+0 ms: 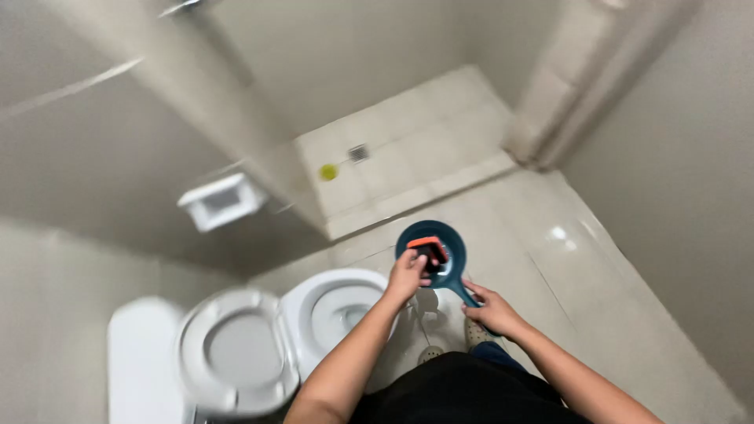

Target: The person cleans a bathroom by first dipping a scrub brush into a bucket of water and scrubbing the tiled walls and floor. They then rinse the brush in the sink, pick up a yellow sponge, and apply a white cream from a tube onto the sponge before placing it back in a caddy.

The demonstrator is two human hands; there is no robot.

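Left hand [408, 276] pinched the orange-black scrubber [430, 250] inside the scoop [440, 255] whose handle the right hand [491, 310] gripped; a tilt could've dumped it in the toilet [334, 310].

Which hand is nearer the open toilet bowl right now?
Left. The left hand is just beside the toilet bowl's front rim, touching the orange-black item in the blue scoop. The right hand holds the scoop's handle, farther away.
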